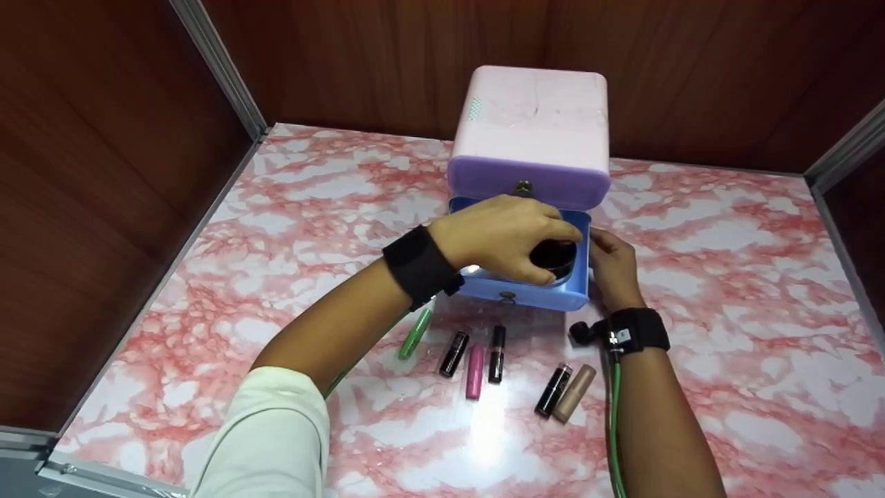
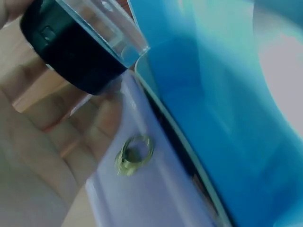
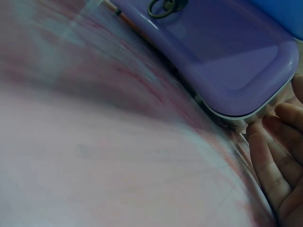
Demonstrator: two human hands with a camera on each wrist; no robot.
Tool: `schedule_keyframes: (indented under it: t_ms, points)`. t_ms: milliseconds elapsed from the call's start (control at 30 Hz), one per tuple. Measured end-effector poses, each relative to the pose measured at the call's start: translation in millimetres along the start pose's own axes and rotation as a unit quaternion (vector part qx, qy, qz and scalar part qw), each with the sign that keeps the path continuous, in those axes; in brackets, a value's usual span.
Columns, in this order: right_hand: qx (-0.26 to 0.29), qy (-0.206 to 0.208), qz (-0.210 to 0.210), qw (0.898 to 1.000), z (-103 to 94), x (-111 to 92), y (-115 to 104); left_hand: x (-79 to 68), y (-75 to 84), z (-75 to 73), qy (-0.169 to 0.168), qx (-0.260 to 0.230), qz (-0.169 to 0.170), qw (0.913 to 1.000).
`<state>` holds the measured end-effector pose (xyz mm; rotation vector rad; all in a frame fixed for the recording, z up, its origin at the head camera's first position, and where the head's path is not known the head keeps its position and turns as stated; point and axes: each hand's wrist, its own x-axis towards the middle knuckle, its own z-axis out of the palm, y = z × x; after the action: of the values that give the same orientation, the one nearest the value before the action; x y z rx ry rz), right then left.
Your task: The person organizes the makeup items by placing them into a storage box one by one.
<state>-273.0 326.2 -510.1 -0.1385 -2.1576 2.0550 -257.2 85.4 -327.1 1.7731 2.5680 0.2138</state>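
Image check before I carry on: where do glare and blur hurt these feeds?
Head view: strong glare on the tabletop just below the pink tube, otherwise fairly sharp; left wrist view: soft overall, the left hand and dark-lidded jar lacking crisp detail; right wrist view: tabletop smeared, purple drawer front clearer, with shine along its edge.

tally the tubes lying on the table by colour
black tubes: 3
green tube: 1
pink tube: 1
brown tube: 1
total: 6
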Motion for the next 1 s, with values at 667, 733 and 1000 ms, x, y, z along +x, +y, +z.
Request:
schedule_keyframes:
  t_ms: [667,733,1000]
  points:
    - [-0.033,0.010,-0.008,0.999,-3.2,1,0,37.6,4.1,4.0,-0.127,0.020,-0.040,0.9908]
    - [-0.032,0.011,-0.003,0.999,-3.1,1,0,40.4,4.8,5.0,-0.144,0.021,-0.048,0.9882]
    - [-0.007,0.008,-0.003,1.000,0.4,-1,1,48.5,8.5,12.7,-0.177,0.046,-0.051,0.9819]
